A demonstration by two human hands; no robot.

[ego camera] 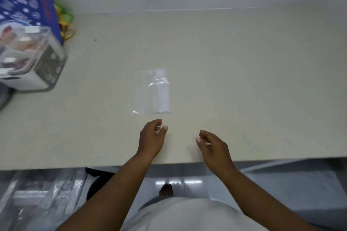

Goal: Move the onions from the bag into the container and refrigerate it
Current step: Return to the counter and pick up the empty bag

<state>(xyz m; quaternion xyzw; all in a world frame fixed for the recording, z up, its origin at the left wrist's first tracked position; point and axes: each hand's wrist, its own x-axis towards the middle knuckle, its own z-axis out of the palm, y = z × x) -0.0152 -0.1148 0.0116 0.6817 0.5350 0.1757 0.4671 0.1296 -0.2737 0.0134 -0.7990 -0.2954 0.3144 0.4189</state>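
A: So, your left hand (152, 135) and right hand (213, 147) hover over the near edge of the counter (244, 80), fingers loosely curled and apart, pinching nothing. The clear bag (151, 92) lies flat just beyond your left fingertips. It looks empty.

B: Where are the onions?

A: Probably in the clear container (32, 58) at the far left, in front of the blue box (28, 5). Pale rounded shapes show through the wall; too blurred to call them onions.

B: Risks from here?

A: You may reach for the bag and forget the container is not yet refrigerated. It sits well apart from you, near the left edge; a one-handed drag could tip it. The slick bag may slide off if brushed.
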